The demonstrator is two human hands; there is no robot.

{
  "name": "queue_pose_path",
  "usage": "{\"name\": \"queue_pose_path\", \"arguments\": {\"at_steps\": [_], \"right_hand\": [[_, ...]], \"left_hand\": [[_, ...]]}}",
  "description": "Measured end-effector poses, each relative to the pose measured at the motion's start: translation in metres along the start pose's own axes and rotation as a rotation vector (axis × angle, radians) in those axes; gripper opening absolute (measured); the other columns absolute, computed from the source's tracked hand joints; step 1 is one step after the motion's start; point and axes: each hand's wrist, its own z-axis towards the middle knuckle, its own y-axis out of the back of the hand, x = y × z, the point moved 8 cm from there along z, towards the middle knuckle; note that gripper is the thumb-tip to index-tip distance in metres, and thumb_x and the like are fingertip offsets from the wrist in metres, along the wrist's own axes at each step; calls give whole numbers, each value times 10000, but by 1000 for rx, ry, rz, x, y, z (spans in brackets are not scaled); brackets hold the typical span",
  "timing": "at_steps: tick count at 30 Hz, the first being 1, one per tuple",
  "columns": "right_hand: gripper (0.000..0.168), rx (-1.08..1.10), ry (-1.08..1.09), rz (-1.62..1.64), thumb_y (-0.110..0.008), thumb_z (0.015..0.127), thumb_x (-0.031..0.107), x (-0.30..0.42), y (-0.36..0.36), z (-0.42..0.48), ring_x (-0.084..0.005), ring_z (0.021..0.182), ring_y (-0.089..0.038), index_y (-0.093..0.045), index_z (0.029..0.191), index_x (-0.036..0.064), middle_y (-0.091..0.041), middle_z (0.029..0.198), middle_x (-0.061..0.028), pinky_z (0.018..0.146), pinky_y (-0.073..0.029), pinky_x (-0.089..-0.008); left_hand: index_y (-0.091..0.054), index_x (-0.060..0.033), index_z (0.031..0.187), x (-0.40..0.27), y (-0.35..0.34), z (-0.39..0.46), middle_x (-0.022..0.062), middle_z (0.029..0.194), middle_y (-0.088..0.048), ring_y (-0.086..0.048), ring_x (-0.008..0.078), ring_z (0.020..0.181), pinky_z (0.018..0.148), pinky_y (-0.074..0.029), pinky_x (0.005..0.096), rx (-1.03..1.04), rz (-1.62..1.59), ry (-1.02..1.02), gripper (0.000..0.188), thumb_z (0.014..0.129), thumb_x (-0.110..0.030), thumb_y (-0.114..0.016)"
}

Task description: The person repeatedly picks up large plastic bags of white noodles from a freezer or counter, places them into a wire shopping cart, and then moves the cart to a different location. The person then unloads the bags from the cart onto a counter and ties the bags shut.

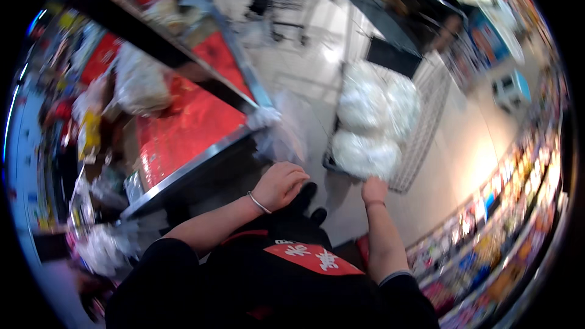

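Note:
My right hand (374, 190) is at the near end of a load of clear plastic bags (365, 153) with whitish contents. Its fingers are curled and partly hidden; I cannot tell whether they grip a bag or the edge of the dark tray or cart (330, 161) underneath. My left hand (281, 186), with a bangle on the wrist, hovers in front of my body. Its fingers are bent together and nothing shows in them. Thin clear plastic bags (285, 135) hang from the table corner just beyond it.
To the left stands a metal-edged table (183, 171) with a red top, crossed by a dark post (183, 59). A stuffed plastic bag (141, 84) lies on it. Packed shelves (484, 246) line the right. Farther off are a small stool (511, 90) and a wheeled cart (289, 27).

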Motion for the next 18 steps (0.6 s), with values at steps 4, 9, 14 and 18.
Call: {"name": "queue_pose_path", "arguments": {"at_steps": [4, 9, 14, 18], "right_hand": [[190, 17, -104, -13, -512, 843, 177, 10, -11, -40, -372, 869, -651, -672, 889, 86, -674, 927, -150, 782, -474, -493], [185, -39, -253, 34, -502, 849, 160, 34, -7, -83, -339, 917, -617, -667, 899, 91, -655, 947, -132, 833, -426, -468], [167, -140, -325, 27, -512, 849, 162, 73, -6, -126, -310, 918, -602, -659, 891, 95, -642, 934, -117, 820, -425, -448], [144, -43, -370, 58, -554, 840, 181, 102, -23, -165, -300, 931, -598, -657, 896, 99, -641, 939, -107, 829, -424, -434]], "left_hand": [[-625, -53, 1033, -14, -68, -18, 118, 1033, -607, -578, 311, 977, 870, -460, 407, 210, -99, -114, 239, 795, -71, -637], [-532, -61, 1270, 2, -142, -40, 163, 1303, -517, -493, 347, 1211, 1024, -388, 449, 461, -25, -307, 501, 794, -143, -665], [-330, -65, 1446, 67, -198, -66, 145, 1418, -422, -360, 304, 1354, 1128, -269, 479, 597, 377, -222, 772, 783, -242, -684], [-445, -116, 1357, 81, -214, -97, 114, 1222, -533, -493, 286, 1191, 1076, -326, 467, 644, 402, -248, 602, 809, -248, -655]]}}
